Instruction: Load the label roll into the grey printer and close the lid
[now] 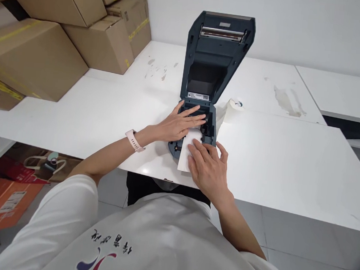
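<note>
A dark label printer [213, 125] stands on the white table with its lid [219, 54] tipped up and back. My left hand [181, 124] lies across the printer's open body, fingers stretched out and spread, covering part of the inside. A white paper strip [185, 154] comes out over the printer's front edge towards me. On the strip's right side rests my right hand [209, 165], its fingers bent and apart, the fingertips touching the paper. Whether its thumb is under the strip cannot be seen. Behind the printer's right side stands a paper roll [233, 110] with a loose tail.
Several cardboard boxes [109, 45] are stacked at the table's left back. The white table [279, 161] has its front edge close to my body. Below it at left are an orange box [4, 207] and a bag [49, 167]. A wall rises behind.
</note>
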`<action>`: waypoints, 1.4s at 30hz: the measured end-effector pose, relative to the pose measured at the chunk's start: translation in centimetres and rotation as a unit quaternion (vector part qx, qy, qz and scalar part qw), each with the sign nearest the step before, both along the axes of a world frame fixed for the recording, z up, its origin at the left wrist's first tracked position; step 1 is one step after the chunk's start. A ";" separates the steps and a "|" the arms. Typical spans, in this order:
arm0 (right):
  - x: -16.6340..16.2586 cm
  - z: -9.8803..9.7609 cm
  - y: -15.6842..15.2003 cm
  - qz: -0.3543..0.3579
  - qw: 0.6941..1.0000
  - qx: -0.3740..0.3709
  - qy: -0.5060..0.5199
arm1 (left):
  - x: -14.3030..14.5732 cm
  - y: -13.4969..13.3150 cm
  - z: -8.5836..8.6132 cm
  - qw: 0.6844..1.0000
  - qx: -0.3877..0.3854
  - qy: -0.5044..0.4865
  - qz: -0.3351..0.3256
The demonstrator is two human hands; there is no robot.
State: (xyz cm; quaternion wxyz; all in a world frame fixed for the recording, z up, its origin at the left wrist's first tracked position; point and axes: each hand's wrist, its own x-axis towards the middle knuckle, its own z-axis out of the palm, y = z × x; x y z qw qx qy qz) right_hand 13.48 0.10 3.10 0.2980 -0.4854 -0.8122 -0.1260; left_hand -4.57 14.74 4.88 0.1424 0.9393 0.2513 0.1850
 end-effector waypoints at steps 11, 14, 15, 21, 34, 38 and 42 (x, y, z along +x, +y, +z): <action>6.9 7.7 14.9 -0.063 0.907 0.016 0.416 | 0.1 -16.6 -2.3 0.992 0.035 -0.113 0.051; 6.5 12.9 20.7 0.011 0.867 -0.153 0.473 | -0.4 -17.4 -2.0 0.988 -0.011 -0.146 0.042; 6.2 14.2 21.8 0.041 0.861 -0.189 0.470 | -0.8 -17.5 -1.9 0.986 -0.032 -0.161 0.044; 4.7 12.4 16.8 0.088 0.874 -0.107 0.466 | -4.3 -17.5 -1.2 0.894 -0.189 -0.328 0.240; 2.4 -2.6 1.8 0.104 0.959 0.043 0.261 | 0.1 -8.8 -4.1 0.871 -0.295 -0.304 0.250; 2.1 -3.0 2.4 0.088 0.956 0.056 0.273 | 0.7 -8.6 -3.8 0.844 -0.328 -0.337 0.257; 1.4 -3.4 2.6 0.065 0.951 0.065 0.295 | 0.8 -9.2 -3.6 0.852 -0.308 -0.332 0.262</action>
